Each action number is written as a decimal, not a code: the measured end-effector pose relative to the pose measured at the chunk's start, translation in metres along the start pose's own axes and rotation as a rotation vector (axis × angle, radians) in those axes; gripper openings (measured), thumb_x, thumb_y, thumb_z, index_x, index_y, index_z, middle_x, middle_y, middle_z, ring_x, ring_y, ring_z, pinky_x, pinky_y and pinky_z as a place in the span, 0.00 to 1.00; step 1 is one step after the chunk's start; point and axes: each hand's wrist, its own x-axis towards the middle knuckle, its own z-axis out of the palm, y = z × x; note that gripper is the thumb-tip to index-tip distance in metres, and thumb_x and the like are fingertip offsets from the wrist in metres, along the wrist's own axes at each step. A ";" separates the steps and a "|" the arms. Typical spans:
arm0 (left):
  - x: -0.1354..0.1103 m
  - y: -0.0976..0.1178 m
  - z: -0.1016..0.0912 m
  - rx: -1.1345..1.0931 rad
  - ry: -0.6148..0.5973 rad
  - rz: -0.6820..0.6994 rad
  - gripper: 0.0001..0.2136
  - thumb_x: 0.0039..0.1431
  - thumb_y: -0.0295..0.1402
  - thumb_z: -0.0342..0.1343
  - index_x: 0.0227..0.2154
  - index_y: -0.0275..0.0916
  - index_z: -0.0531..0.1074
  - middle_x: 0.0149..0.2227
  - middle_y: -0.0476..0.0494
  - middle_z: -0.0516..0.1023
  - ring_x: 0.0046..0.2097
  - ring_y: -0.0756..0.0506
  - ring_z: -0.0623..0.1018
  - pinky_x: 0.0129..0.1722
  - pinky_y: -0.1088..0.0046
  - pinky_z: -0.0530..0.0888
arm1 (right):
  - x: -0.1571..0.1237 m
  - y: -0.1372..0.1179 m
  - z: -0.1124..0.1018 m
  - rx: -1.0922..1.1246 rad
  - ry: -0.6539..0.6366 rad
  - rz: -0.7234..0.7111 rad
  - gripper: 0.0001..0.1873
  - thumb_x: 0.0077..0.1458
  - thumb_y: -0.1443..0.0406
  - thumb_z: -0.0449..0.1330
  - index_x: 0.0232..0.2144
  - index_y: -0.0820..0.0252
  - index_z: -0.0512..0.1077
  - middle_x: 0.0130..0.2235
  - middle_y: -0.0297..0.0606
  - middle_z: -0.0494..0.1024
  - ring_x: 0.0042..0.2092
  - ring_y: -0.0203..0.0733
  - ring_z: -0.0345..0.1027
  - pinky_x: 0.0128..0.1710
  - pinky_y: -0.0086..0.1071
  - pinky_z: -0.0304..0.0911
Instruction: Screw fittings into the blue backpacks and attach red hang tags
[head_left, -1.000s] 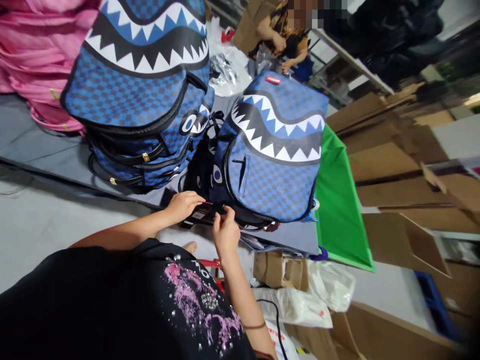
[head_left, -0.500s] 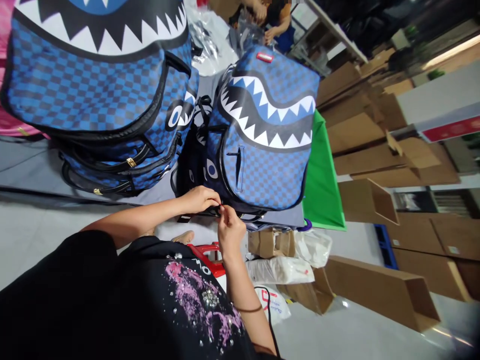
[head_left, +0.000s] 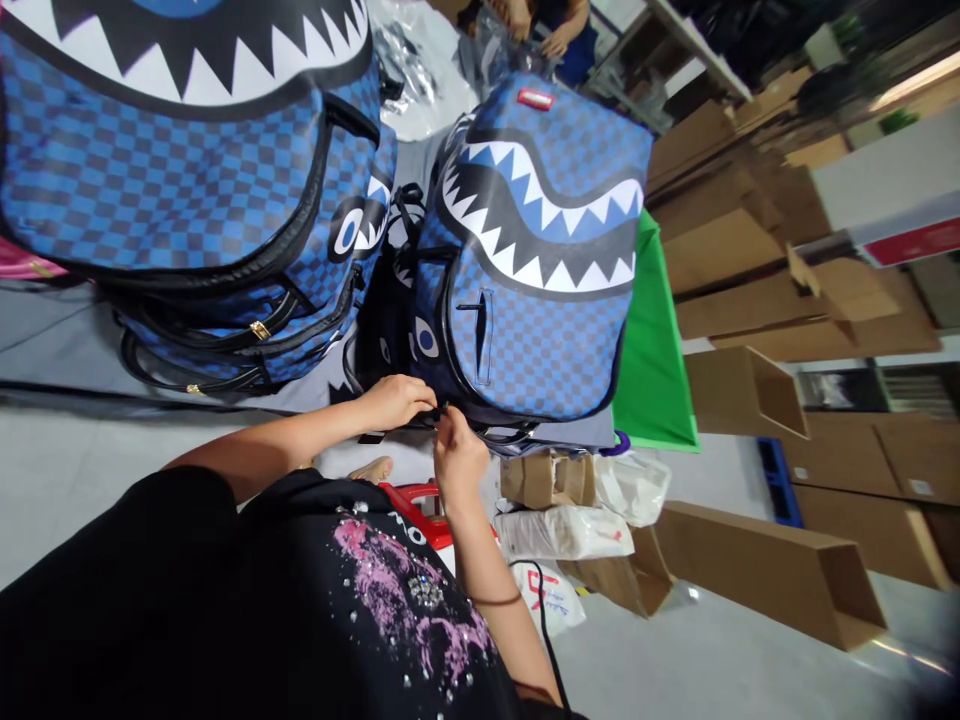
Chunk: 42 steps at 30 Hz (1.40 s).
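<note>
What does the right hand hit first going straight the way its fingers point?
Probably the blue checkered backpack with the red label, near its dark lower edge just past the right hand; depth is unclear in this one view.

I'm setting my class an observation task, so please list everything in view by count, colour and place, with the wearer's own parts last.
backpacks: several overlapping, mostly blue, left and centre
table: one, grey, under backpacks
floor: one, pale grey, below table
pink item: one, pink, left edge
wrapping: uncounted, clear and white, behind backpacks
panel: one, green, right of backpacks
ring: one, purple, table's right corner
boxes: many, brown, right side
bags: several, white, lower middle
cord: one, black, lower middle
pallet: one, blue, among boxes
sign: one, red and white, far right
co-worker's hands: two, bare, top
shirt: one, black with pink print, bottom
left hand: one, bare, below backpacks
right hand: one, bare, beside left hand
</note>
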 end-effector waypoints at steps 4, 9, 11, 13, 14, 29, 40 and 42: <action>0.004 0.001 -0.008 -0.113 -0.095 -0.040 0.05 0.57 0.29 0.59 0.32 0.42 0.79 0.28 0.51 0.81 0.32 0.49 0.79 0.33 0.79 0.69 | 0.001 0.004 -0.010 0.061 0.088 -0.049 0.18 0.65 0.62 0.47 0.42 0.59 0.77 0.33 0.41 0.83 0.32 0.41 0.76 0.30 0.29 0.59; -0.008 -0.002 -0.037 -0.265 -0.306 -0.089 0.10 0.55 0.31 0.62 0.41 0.43 0.76 0.26 0.52 0.81 0.27 0.50 0.78 0.28 0.80 0.69 | 0.000 0.007 -0.026 0.343 0.282 -0.059 0.17 0.66 0.57 0.50 0.41 0.61 0.74 0.37 0.42 0.83 0.29 0.37 0.76 0.32 0.30 0.66; -0.016 -0.003 -0.044 -0.409 -0.381 -0.085 0.21 0.50 0.28 0.65 0.49 0.43 0.73 0.33 0.49 0.82 0.34 0.49 0.81 0.34 0.78 0.73 | 0.001 0.002 -0.028 0.524 0.310 -0.032 0.15 0.65 0.56 0.52 0.40 0.60 0.73 0.39 0.42 0.82 0.27 0.35 0.74 0.30 0.29 0.67; -0.023 -0.004 -0.042 -0.514 -0.334 -0.080 0.27 0.45 0.24 0.66 0.51 0.42 0.71 0.38 0.47 0.82 0.41 0.48 0.81 0.40 0.76 0.74 | 0.002 -0.004 -0.026 0.718 0.322 -0.006 0.13 0.65 0.57 0.53 0.40 0.60 0.71 0.41 0.43 0.82 0.24 0.34 0.72 0.27 0.30 0.68; -0.026 -0.006 -0.038 -0.538 -0.231 -0.080 0.25 0.45 0.24 0.65 0.48 0.41 0.72 0.38 0.46 0.81 0.41 0.48 0.80 0.41 0.75 0.75 | 0.002 -0.007 -0.024 0.797 0.320 -0.004 0.12 0.65 0.57 0.53 0.41 0.60 0.69 0.42 0.43 0.81 0.25 0.34 0.73 0.27 0.30 0.68; -0.037 0.005 -0.005 -0.009 0.368 0.327 0.06 0.60 0.36 0.61 0.30 0.44 0.81 0.40 0.44 0.84 0.44 0.46 0.78 0.47 0.64 0.72 | 0.024 -0.010 -0.045 0.735 -0.145 -0.297 0.10 0.63 0.62 0.56 0.33 0.58 0.75 0.34 0.36 0.77 0.36 0.37 0.71 0.38 0.31 0.66; -0.026 -0.003 0.000 -0.421 0.125 0.079 0.06 0.56 0.34 0.64 0.31 0.37 0.81 0.31 0.44 0.82 0.33 0.51 0.79 0.35 0.77 0.74 | 0.024 -0.002 -0.053 0.581 -0.210 -0.373 0.09 0.62 0.65 0.56 0.31 0.58 0.74 0.33 0.37 0.76 0.35 0.38 0.68 0.36 0.31 0.63; -0.029 -0.003 -0.005 -0.266 0.128 0.184 0.06 0.60 0.32 0.61 0.33 0.38 0.82 0.33 0.44 0.82 0.34 0.51 0.79 0.36 0.77 0.74 | 0.022 -0.003 -0.052 0.513 -0.196 -0.416 0.09 0.63 0.66 0.55 0.32 0.59 0.74 0.33 0.38 0.76 0.36 0.38 0.69 0.37 0.31 0.63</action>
